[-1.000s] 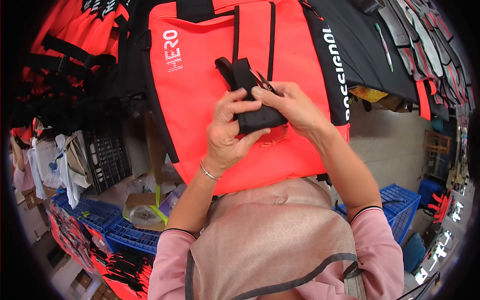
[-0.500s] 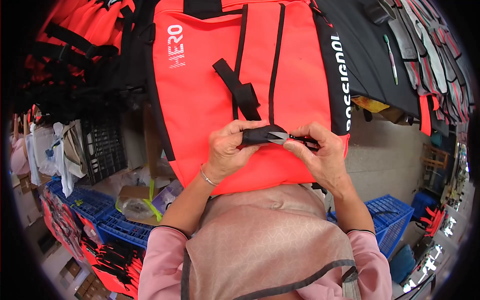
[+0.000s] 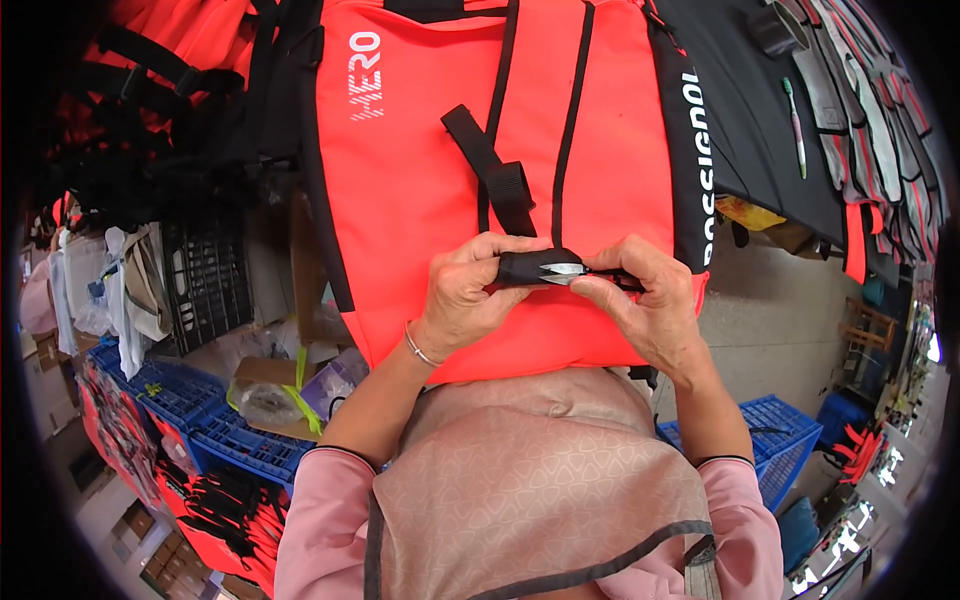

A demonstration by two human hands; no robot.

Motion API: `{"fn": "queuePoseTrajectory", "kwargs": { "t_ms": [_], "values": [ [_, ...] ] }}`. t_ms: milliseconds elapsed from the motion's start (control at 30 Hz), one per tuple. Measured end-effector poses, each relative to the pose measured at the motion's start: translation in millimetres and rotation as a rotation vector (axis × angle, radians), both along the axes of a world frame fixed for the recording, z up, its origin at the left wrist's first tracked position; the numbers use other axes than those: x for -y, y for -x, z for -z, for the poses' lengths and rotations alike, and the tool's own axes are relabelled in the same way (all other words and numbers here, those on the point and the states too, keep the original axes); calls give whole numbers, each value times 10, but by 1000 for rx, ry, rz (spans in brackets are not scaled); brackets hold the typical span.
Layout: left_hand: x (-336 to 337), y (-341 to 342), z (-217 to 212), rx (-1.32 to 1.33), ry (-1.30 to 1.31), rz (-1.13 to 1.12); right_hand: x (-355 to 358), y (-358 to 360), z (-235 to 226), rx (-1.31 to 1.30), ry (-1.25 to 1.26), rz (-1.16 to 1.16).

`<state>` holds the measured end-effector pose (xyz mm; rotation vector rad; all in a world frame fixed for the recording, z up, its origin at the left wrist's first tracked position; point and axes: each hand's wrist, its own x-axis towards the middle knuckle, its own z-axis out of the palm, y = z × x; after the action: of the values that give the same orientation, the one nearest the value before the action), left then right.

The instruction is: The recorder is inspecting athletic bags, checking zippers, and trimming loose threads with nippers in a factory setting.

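Observation:
A bright red-orange bag (image 3: 430, 190) with black side panels lies before me, its near end against my apron. My left hand (image 3: 466, 292) pinches a black padded strap end (image 3: 528, 267) above the bag's near part. In my right hand (image 3: 650, 300) is a pair of small thread snips (image 3: 565, 271), their pointed blades against the edge of the black strap. Whether a thread lies between the blades is too small to tell. A black webbing strap (image 3: 485, 165) rests on the bag just beyond my hands.
Right of the bag, a dark table (image 3: 740, 110) carries a toothbrush (image 3: 796, 125), a dark cup (image 3: 775, 30) and grey strips (image 3: 860, 110). Blue crates (image 3: 770, 440) stand low on both sides. More red and black bags (image 3: 170, 60) are piled at far left.
The snips' blades have come closer together at the strap edge. Both hands and the strap sit slightly farther right in view, as does the bag.

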<state>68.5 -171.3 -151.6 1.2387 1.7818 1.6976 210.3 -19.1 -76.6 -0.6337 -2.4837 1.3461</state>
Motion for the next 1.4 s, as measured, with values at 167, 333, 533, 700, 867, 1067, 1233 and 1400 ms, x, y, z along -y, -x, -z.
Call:
{"fn": "queuePoseTrajectory", "kwargs": {
  "t_ms": [167, 333, 533, 700, 867, 1067, 1233, 1400],
  "values": [
    [4, 10, -7, 16, -6, 22, -47, 20, 11, 12, 17, -28],
    [19, 15, -8, 99, 50, 53, -51, 48, 18, -3, -31, -71],
    [-11, 28, 0, 58, 65, 66, -97, 32, 100, 27, 206, -17],
    [-17, 19, 12, 69, 50, 54, -75, 10, 88, 7, 165, -4],
    [126, -55, -2, -269, 7, 143, -167, -32, 73, 60, 400, 68],
    [467, -464, -189, -745, 28, 348, -345, -129, 274, -66, 605, 305],
    [576, -387, -246, -638, -41, 443, -268, -25, 531, -33, 13, 198],
    [360, -292, -430, -127, 142, 91, -257, 119, 317, 227, 312, 166]
  ]
}}
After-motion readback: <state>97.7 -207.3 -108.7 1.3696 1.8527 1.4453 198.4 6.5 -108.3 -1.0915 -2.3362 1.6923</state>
